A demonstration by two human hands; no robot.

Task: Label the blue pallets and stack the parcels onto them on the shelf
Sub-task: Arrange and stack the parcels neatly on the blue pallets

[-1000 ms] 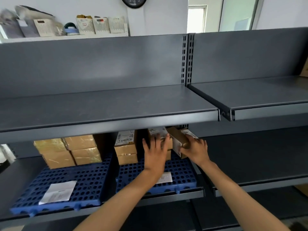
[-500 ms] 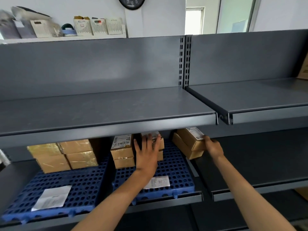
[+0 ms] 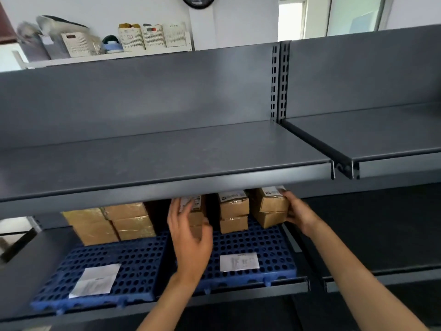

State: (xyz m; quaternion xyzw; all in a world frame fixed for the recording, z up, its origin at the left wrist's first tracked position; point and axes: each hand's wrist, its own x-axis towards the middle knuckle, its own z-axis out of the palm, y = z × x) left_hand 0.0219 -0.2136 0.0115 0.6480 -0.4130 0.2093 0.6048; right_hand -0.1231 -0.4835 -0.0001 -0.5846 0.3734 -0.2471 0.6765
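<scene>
**Colleague:** Where are the parcels sitting right now?

**Me:** On the lower shelf (image 3: 250,286), at the back of the right-hand blue pallet (image 3: 269,244). There are three small stacks, two cartons high. My right hand (image 3: 299,215) is wrapped around the right stack (image 3: 270,207), fingers across the top carton's outer side. My left hand (image 3: 191,237) is at the left stack (image 3: 194,212), fingers spread and curled loosely. I think they touch it, but the hand hides the contact, so I can't tell if I'm gripping.

**Colleague:** How will those boxes handle?

**Me:** Small taped cardboard, so I'd judge them light and fairly stiff. The tape looks glossy, which could be slick. I'd hold them by opposite side walls, low on the stack, so the top carton doesn't slide off the lower one.

**Colleague:** Anything awkward?

**Me:** The upper shelf (image 3: 167,185) hangs low over them, so there's little room to lift. Sliding seems safer.

**Colleague:** And the labels?

**Me:** A white label (image 3: 239,261) lies on this pallet, and another white sheet (image 3: 95,280) lies on the left blue pallet (image 3: 133,263), which already carries yellow-wrapped parcels (image 3: 109,223).
</scene>
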